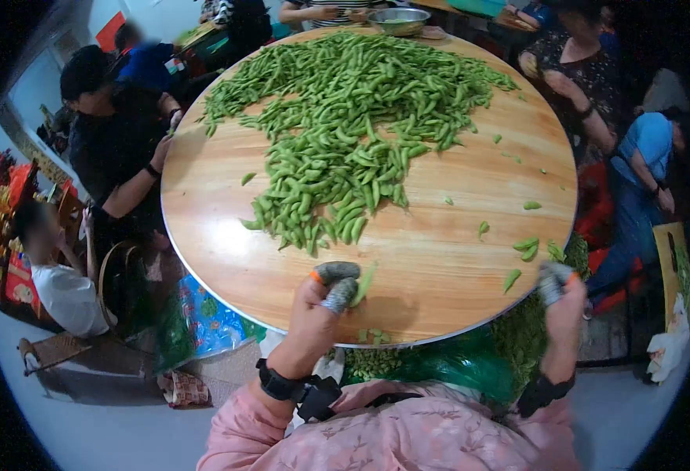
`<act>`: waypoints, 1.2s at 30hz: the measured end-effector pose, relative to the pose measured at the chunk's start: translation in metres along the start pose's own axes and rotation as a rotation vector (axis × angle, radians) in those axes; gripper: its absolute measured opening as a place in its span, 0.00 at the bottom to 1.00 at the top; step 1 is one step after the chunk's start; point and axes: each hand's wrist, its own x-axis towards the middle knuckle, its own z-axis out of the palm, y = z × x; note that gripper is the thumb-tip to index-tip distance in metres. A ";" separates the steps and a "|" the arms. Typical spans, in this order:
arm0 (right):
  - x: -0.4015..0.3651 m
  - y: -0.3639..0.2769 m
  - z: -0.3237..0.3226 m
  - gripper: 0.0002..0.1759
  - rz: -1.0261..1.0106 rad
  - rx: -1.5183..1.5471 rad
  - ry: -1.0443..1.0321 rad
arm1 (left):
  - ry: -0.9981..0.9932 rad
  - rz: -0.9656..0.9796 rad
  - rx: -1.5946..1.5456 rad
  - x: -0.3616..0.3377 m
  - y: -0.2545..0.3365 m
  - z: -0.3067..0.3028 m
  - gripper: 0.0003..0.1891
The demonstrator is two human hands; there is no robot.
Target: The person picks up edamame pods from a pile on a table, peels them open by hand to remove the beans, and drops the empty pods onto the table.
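My left hand is closed above the near edge of the round wooden table, with grey coverings on the thumb and finger. It pinches a green soybean pod. At the table's right edge, my right hand is closed too, its covered fingertips drawn together and slightly blurred. A green bit shows right by those fingertips; whether they hold it or anything else I cannot make out. Several loose pods lie left of that hand. A big heap of pods covers the table's far side.
A few shelled beans rest on the near rim. Below it are more beans, a green plastic bag and a pile of green husks. People sit around the table; a metal bowl stands at the far edge.
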 end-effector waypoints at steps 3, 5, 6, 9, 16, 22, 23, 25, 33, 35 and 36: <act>-0.027 -0.042 0.060 0.15 0.177 0.658 -0.504 | -0.091 0.024 0.009 -0.010 0.006 0.011 0.11; -0.032 -0.065 0.083 0.15 0.285 0.857 -0.734 | -0.168 0.065 0.083 -0.017 0.008 0.014 0.13; -0.032 -0.073 0.088 0.15 0.284 0.859 -0.737 | -0.165 0.067 0.084 -0.019 0.009 0.015 0.13; -0.032 -0.086 0.095 0.14 0.469 1.099 -0.874 | -0.182 0.056 0.018 -0.024 0.005 0.017 0.14; -0.035 -0.086 0.091 0.10 0.434 1.147 -0.913 | -0.243 0.147 0.043 -0.027 0.002 0.023 0.13; -0.035 -0.087 0.090 0.09 0.381 1.106 -0.895 | -0.229 0.164 0.089 -0.029 0.003 0.023 0.13; -0.035 -0.087 0.090 0.08 0.363 1.075 -0.891 | -0.228 0.172 0.123 -0.028 0.002 0.022 0.13; -0.036 -0.085 0.091 0.08 0.344 1.023 -0.869 | -0.227 0.181 0.157 -0.028 0.002 0.022 0.13; -0.040 -0.076 0.100 0.09 0.300 0.972 -0.786 | -0.195 0.182 0.359 -0.031 0.003 0.021 0.15; -0.039 -0.078 0.098 0.09 0.358 0.953 -0.749 | -0.201 0.455 0.721 -0.031 0.010 0.022 0.17; -0.039 -0.078 0.099 0.09 0.361 0.954 -0.750 | -0.204 0.731 1.081 -0.029 0.012 0.022 0.19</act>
